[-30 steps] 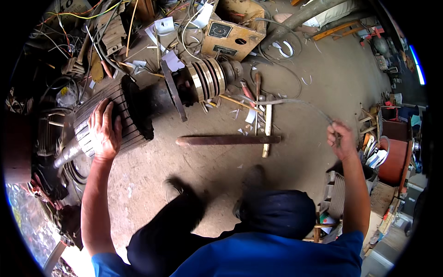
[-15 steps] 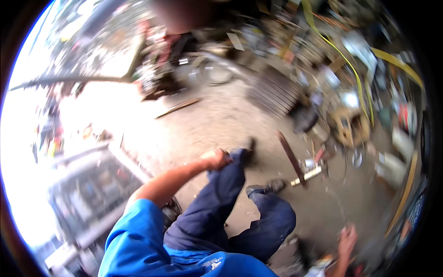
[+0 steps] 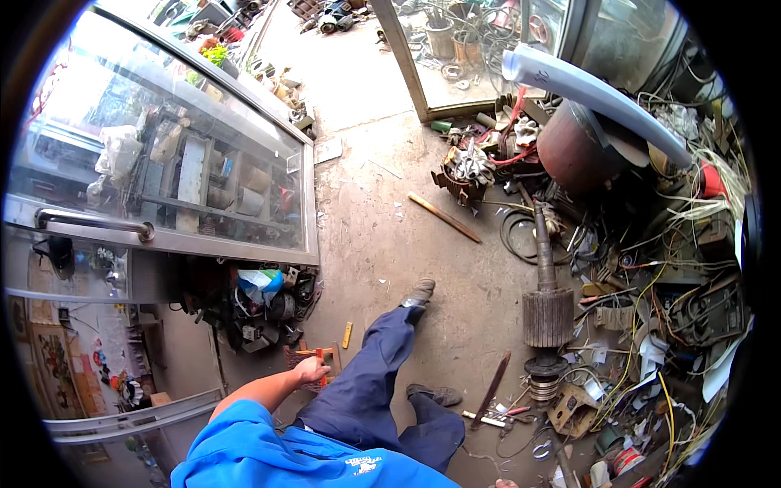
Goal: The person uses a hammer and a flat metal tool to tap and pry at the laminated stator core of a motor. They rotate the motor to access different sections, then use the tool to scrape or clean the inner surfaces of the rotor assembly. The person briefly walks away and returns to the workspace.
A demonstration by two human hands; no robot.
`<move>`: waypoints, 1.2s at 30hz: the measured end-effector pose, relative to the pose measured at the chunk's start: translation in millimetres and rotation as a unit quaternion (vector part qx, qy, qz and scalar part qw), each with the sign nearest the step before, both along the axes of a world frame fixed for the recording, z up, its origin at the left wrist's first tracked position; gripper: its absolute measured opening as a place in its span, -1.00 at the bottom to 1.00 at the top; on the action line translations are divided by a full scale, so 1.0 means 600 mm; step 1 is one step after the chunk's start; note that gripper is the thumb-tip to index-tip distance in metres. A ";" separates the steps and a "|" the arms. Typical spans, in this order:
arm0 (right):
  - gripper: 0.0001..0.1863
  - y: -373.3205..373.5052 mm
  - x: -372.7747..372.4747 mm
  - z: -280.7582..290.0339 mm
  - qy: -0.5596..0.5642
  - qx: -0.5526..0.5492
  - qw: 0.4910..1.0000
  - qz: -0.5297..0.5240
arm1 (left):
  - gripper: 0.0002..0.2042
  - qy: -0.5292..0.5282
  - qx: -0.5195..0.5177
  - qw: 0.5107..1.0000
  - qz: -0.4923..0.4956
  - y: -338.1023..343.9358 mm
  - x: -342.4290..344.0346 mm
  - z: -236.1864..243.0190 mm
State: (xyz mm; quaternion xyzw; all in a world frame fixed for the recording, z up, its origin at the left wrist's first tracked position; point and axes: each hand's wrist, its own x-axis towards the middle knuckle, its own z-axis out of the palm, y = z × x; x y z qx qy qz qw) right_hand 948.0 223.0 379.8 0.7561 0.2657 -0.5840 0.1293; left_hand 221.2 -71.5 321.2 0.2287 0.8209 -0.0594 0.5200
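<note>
My left hand (image 3: 311, 370) is closed in a fist beside my left thigh. A slim orange-red thing (image 3: 320, 355) sticks out of it at both ends; its kind is unclear. Under that hand lie reddish-brown wooden pieces (image 3: 299, 356) on the floor, with a short yellow strip (image 3: 347, 335) close by. Only a sliver of my right hand (image 3: 506, 484) shows at the lower edge, its fingers hidden. A thin cord (image 3: 482, 455) runs along the floor toward it. My legs are apart in a stride, the left boot (image 3: 421, 293) ahead of the right (image 3: 435, 395).
A glass door (image 3: 236, 179) with a metal handle stands at left. A motor rotor (image 3: 547, 317) lies at right beside a dark flat bar (image 3: 492, 381) and tangled wires. Ahead, a wooden stick (image 3: 444, 217) crosses the floor near a rusty drum (image 3: 582, 146) and a white pipe (image 3: 598, 93).
The view has swung left and steadied, bringing the doorway into sight. My left hand has moved back from my knee to beside the thigh. My right hand has dropped almost out of view.
</note>
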 end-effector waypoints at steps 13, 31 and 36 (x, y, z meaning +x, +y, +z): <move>-0.83 0.301 -0.629 0.139 -0.117 0.025 0.972 0.204 | -0.54 -0.054 0.056 0.947 0.312 0.113 -0.373 0.085; -0.78 0.718 -1.435 0.089 0.003 0.169 0.870 0.463 | -0.68 -0.002 0.024 0.746 0.665 0.185 -0.608 0.295; -0.86 0.760 -1.578 0.070 0.021 0.016 0.971 0.239 | -0.72 0.017 -0.010 0.685 0.728 0.158 -0.591 0.288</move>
